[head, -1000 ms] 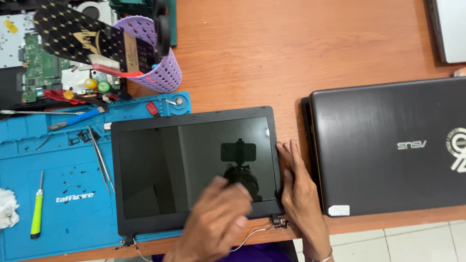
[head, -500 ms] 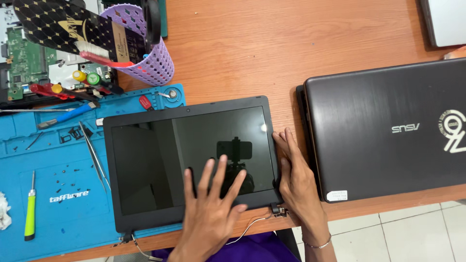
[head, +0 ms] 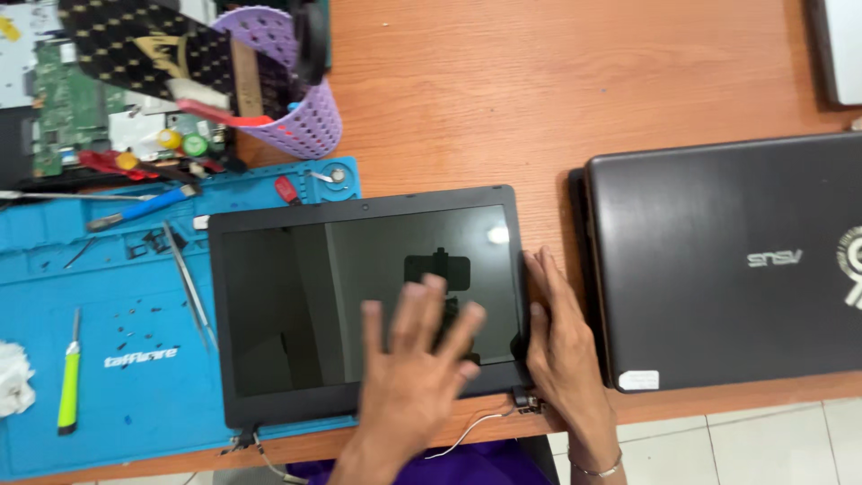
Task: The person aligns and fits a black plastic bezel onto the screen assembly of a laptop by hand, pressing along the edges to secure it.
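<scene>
Seeing orange-brown wooden tabletop (head: 467,108), even bright light; pale tiled floor (head: 763,445) past near edge, lower right.

The screen panel (head: 359,296) has glossy glass framed in matt black plastic. The table (head: 503,99) is smooth orange-brown wood. The work mat (head: 117,359) looks like matt blue rubber, the closed laptop (head: 718,260) brushed dark metal or plastic, and the basket (head: 301,126) perforated purple plastic.

Beyond the fingertips, bare wooden desk (head: 539,99) lies open. Right of the right hand (head: 561,346), a closed dark laptop (head: 732,269) sits just beside it, leaving little gap. Left of the left hand (head: 413,377), a blue mat (head: 135,377) carries tweezers (head: 189,283), screwdrivers (small ones) and a purple basket (head: 296,99).
</scene>
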